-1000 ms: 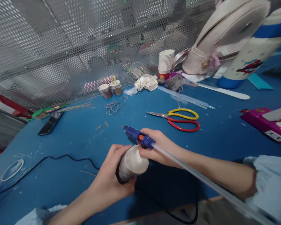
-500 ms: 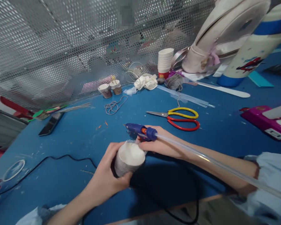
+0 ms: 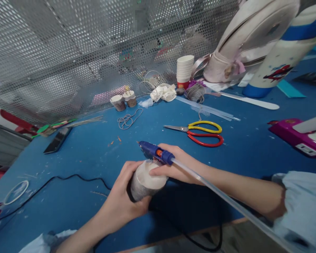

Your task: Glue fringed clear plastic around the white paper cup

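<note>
My left hand [image 3: 126, 196] is wrapped round a paper cup [image 3: 144, 188] with a grey, yarn-like covering and a white inside. The cup tilts, its mouth facing up and toward my right hand. In my right hand [image 3: 179, 165] is a blue hot glue gun [image 3: 155, 151], its nozzle pointing left beyond the cup's rim. A long clear glue stick [image 3: 216, 189] runs out of its back over my right forearm. My right thumb reaches over the rim into the cup's mouth. The right fingers behind the gun and cup are partly hidden.
Scissors [image 3: 204, 133] with yellow and red handles lie beyond my right hand. Farther back are two small covered cups [image 3: 118, 102], grey cord [image 3: 129, 121], stacked paper cups [image 3: 185, 70], yarn [image 3: 195, 92] and glue sticks [image 3: 208, 108]. A bottle [image 3: 276, 66] and purple power strip [image 3: 300, 137] stand right; a phone [image 3: 58, 140] lies left.
My right hand has shifted slightly left and the glue gun has tipped, its rear end lower. My right thumb now reaches farther over the cup's mouth. The cup has moved slightly right.
</note>
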Demonstrator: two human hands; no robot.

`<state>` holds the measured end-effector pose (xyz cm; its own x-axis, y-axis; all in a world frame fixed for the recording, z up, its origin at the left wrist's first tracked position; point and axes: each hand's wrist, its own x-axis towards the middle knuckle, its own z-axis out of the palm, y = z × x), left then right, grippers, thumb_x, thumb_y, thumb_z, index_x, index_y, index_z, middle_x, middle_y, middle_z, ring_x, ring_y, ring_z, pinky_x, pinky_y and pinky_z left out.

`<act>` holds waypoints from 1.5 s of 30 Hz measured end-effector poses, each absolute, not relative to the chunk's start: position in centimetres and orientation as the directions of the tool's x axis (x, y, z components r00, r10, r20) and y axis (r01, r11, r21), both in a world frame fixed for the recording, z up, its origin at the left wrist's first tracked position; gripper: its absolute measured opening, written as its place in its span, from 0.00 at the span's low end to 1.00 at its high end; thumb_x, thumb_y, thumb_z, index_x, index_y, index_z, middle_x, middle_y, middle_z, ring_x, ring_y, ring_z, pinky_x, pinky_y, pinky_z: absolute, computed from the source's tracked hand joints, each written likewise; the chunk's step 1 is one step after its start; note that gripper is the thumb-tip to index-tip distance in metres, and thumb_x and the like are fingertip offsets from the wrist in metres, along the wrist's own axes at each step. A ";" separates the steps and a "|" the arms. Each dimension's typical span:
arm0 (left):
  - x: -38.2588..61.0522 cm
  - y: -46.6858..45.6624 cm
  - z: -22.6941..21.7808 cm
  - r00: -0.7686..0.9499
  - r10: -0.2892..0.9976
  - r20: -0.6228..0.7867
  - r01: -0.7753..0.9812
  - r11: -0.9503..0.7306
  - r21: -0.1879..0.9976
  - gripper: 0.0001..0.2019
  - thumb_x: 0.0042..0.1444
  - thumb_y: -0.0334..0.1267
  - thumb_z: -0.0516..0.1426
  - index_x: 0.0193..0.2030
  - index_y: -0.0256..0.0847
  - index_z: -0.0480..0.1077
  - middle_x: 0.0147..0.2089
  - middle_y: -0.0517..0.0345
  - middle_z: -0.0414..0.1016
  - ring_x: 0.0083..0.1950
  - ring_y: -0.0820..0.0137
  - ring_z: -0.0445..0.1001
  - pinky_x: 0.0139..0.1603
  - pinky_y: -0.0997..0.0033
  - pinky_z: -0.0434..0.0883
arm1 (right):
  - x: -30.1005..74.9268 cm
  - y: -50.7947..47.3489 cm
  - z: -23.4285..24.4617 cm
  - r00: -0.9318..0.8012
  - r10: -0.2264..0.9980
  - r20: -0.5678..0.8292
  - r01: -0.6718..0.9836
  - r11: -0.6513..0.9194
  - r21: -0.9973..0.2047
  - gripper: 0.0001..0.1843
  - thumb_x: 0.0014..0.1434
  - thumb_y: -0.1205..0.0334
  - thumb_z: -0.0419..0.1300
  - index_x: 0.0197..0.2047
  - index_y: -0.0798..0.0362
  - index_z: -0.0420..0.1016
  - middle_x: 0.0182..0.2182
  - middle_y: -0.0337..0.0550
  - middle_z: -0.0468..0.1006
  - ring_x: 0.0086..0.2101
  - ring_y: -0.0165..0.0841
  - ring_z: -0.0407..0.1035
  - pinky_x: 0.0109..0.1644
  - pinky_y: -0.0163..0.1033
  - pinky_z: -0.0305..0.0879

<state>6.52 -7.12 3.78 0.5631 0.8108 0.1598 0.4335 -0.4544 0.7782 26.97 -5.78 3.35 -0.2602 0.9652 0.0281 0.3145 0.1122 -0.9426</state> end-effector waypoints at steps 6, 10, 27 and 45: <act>6.0 -7.0 3.6 0.551 0.801 0.235 0.452 -0.523 0.723 0.29 0.47 0.25 0.57 0.56 0.48 0.58 0.50 0.54 0.62 0.50 0.65 0.67 0.51 0.62 0.68 | 27.6 -5.4 4.4 -0.327 0.942 -0.070 0.287 0.028 -0.958 0.14 0.44 0.63 0.67 0.33 0.53 0.67 0.26 0.34 0.72 0.27 0.29 0.65 0.30 0.32 0.62; 5.9 -7.3 3.3 0.604 0.745 0.284 0.451 -0.613 0.649 0.33 0.45 0.24 0.57 0.59 0.47 0.56 0.50 0.52 0.59 0.52 0.63 0.65 0.53 0.60 0.67 | 27.3 -5.8 4.2 -0.292 0.956 -0.024 0.338 0.080 -0.938 0.08 0.46 0.70 0.61 0.31 0.54 0.67 0.26 0.35 0.71 0.27 0.28 0.65 0.29 0.32 0.60; 4.1 -4.5 2.6 0.444 0.874 0.197 0.480 -0.418 0.771 0.30 0.46 0.28 0.57 0.58 0.43 0.58 0.58 0.48 0.66 0.60 0.59 0.65 0.63 0.54 0.60 | 28.8 -3.9 4.0 -0.052 0.999 -0.008 0.109 -0.002 -0.994 0.09 0.52 0.57 0.61 0.32 0.53 0.69 0.25 0.38 0.73 0.21 0.27 0.63 0.24 0.33 0.62; 1.5 0.3 2.3 0.348 0.935 0.064 0.285 -0.171 0.943 0.31 0.38 0.29 0.55 0.55 0.38 0.64 0.57 0.47 0.71 0.58 0.60 0.70 0.59 0.59 0.66 | 27.2 3.3 2.0 -0.118 0.982 0.150 0.695 0.189 -0.694 0.17 0.61 0.51 0.52 0.29 0.52 0.71 0.23 0.43 0.76 0.28 0.37 0.71 0.34 0.37 0.63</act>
<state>1.49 0.25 2.29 0.3485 0.9351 0.0643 0.2850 -0.1710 0.9431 27.24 3.26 1.96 -0.1177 0.9816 0.1501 0.6950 0.1894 -0.6936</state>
